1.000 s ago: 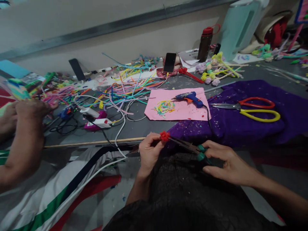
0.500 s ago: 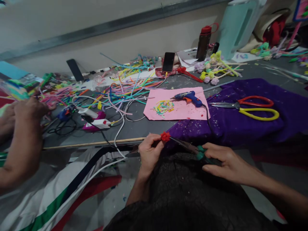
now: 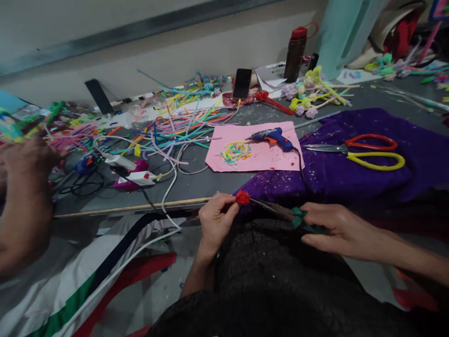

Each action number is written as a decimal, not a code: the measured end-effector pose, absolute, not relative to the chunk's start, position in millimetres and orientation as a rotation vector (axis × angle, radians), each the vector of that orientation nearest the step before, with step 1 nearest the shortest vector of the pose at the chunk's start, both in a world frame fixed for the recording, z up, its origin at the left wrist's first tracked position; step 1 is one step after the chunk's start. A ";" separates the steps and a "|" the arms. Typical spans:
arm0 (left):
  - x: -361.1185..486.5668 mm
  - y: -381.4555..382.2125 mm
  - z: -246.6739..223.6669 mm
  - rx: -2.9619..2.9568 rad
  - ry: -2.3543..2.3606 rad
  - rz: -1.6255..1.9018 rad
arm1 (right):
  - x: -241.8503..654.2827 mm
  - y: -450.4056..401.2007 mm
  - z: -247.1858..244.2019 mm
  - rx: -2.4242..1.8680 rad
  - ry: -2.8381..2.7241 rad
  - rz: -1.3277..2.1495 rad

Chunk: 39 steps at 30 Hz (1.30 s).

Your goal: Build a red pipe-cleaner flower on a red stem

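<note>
Between the thumb and fingers of my left hand (image 3: 216, 219) is a small red pipe-cleaner flower (image 3: 242, 197). My right hand (image 3: 331, 227) grips the green handles of long-nose pliers (image 3: 282, 211), whose tips point left and meet the flower's right side. Whether the jaws pinch the flower is too small to tell. Both hands are over my lap, in front of the table edge. Beyond them a blue glue gun (image 3: 275, 136) lies on a pink sheet (image 3: 259, 164), beside a heap of short yellow, green and white cut pieces (image 3: 235, 153).
Scissors (image 3: 365, 152) with red and yellow handles rest on a purple cloth (image 3: 351, 182). Power adapters (image 3: 136, 178) and a white cable (image 3: 168, 201) lie left, near loose pipe cleaners (image 3: 182, 124). A phone (image 3: 242, 84) and bottle (image 3: 295, 54) stand behind. Another person's hand (image 3: 30, 157) works at far left.
My right hand and the pliers have shifted slightly right, and the red flower has turned a little in my left fingers. The whole view has moved slightly.
</note>
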<state>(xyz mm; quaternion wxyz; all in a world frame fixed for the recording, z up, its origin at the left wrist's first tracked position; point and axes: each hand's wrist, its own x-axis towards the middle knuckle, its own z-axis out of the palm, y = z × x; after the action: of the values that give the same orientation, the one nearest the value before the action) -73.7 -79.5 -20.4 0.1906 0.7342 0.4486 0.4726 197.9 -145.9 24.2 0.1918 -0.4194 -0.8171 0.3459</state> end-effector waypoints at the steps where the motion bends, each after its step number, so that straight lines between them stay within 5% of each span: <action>1: -73.8 -79.4 -19.9 2.082 1.265 1.323 | 198.3 -145.5 24.6 -1.176 -2.293 0.972; 12: -74.1 -81.8 -11.9 2.201 1.270 1.263 | 201.5 -139.0 27.1 -1.201 -2.281 1.045; 23: -78.6 -74.7 -20.8 1.353 1.213 1.306 | 193.5 -148.8 21.2 -1.159 -2.097 1.130; 39: -76.8 -79.2 -19.0 1.367 1.149 1.268 | 177.0 -153.8 20.9 -1.206 -2.221 0.863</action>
<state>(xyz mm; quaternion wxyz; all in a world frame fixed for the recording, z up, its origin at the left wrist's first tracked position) -76.8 -79.2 -19.0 0.4581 0.5547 0.4665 0.5145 177.0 -153.8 20.9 0.2335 -0.4391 -0.8086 0.3143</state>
